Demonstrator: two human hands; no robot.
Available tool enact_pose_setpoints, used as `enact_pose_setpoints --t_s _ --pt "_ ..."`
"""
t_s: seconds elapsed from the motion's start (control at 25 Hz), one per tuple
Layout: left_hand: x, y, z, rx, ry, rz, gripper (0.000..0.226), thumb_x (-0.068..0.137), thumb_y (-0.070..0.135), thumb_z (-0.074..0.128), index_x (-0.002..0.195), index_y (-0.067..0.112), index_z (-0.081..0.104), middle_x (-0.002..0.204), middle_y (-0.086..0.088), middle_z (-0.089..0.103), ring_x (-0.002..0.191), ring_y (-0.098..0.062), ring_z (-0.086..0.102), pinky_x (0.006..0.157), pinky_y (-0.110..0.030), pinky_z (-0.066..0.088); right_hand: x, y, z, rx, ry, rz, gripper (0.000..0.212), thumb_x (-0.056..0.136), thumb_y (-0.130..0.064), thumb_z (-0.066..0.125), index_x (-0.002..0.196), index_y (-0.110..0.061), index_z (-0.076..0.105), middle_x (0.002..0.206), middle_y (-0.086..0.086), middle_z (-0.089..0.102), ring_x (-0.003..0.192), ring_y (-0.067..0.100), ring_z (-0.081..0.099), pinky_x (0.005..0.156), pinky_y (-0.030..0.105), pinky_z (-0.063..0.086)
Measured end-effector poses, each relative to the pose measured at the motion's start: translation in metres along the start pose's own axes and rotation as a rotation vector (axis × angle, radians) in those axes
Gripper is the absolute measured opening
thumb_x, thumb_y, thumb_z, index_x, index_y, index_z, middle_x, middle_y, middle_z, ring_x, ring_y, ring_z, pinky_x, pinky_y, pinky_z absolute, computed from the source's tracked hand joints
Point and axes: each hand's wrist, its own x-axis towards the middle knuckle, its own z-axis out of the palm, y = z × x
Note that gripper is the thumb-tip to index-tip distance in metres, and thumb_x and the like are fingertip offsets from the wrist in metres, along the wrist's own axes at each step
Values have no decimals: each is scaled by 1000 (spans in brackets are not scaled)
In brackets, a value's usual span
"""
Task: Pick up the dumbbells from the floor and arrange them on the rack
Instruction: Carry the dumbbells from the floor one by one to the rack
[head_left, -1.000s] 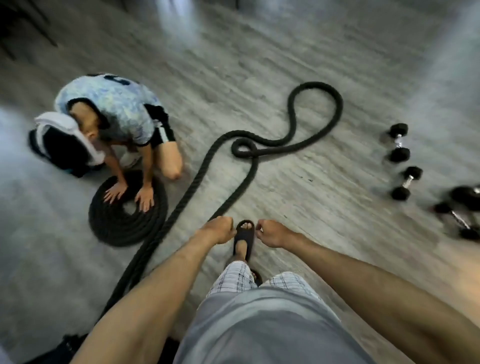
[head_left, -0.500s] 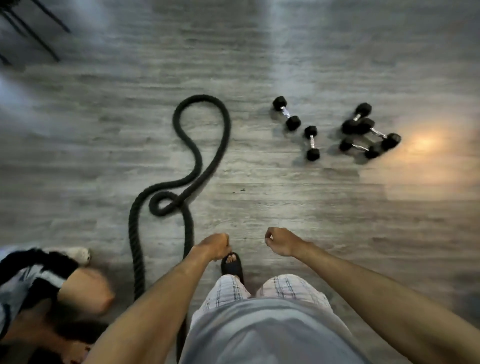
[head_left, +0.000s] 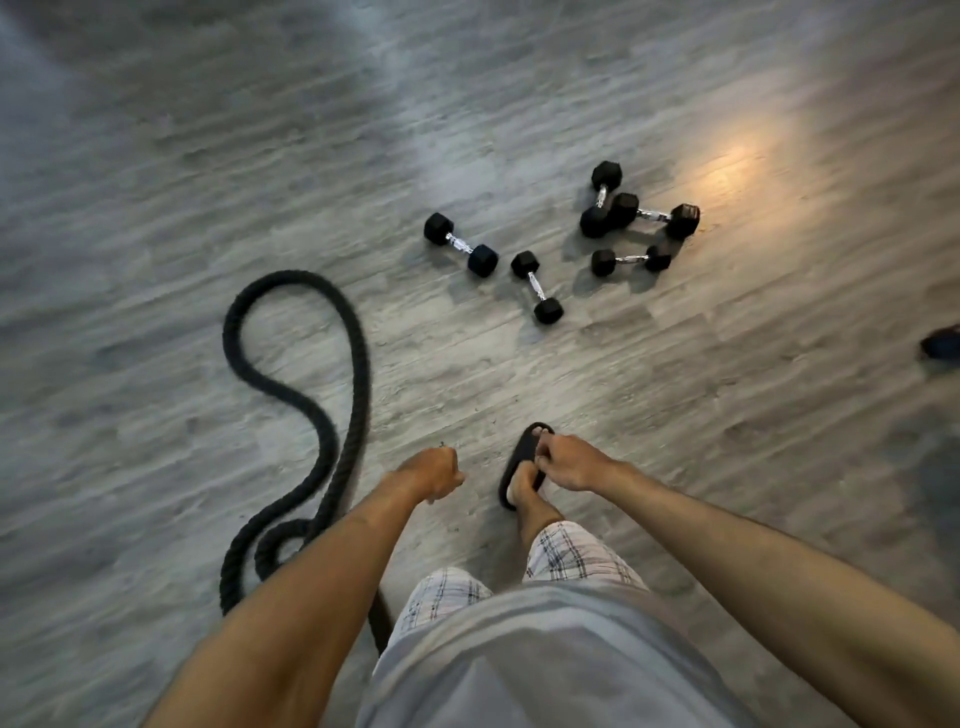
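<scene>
Several black hex dumbbells with chrome handles lie on the grey wood floor ahead of me. One dumbbell (head_left: 461, 244) lies at the left, another (head_left: 536, 287) beside it. To the right, three lie close together: an upper one (head_left: 601, 199), a larger one (head_left: 654, 214) touching it, and a small one (head_left: 629, 259) below. My left hand (head_left: 432, 473) and my right hand (head_left: 569, 461) hang in front of me with fingers loosely curled, holding nothing, well short of the dumbbells. No rack is in view.
A thick black battle rope (head_left: 291, 395) snakes across the floor at the left, running down past my left arm. My foot in a black sandal (head_left: 522, 467) stands forward. A dark object (head_left: 941, 343) shows at the right edge.
The view has swung right and moved closer to the dumbbells, which now lie nearer the middle. The kneeling person has left the view. My hands stay empty.
</scene>
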Motion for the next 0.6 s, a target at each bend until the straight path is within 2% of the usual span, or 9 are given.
enact_pose_setpoints --t_s 0.24,0.4,0.6 --pt "67 36 -139 -64 98 -5 33 98 27 49 109 -1 62 104 -20 70 87 -32 68 80 -37 53 89 -19 -122 15 -24 -1 25 98 -20 48 111 -4 63 114 14 69 108 31 63 82 33 47" --pt "112 50 -215 -126 94 7 30 96 21 51 105 -4 65 103 -23 71 92 -34 69 78 -37 53 150 -38 -191 11 -44 -6 28 99 -17 47 108 1 66 112 19 70 106 33 63 84 37 49" --pt "177 49 -309 -112 77 16 32 97 25 53 113 -1 61 114 -18 66 103 -35 63 82 -36 49 231 -60 -247 30 -73 6 27 97 -16 48 107 2 66 111 21 70 107 37 62 84 37 47"
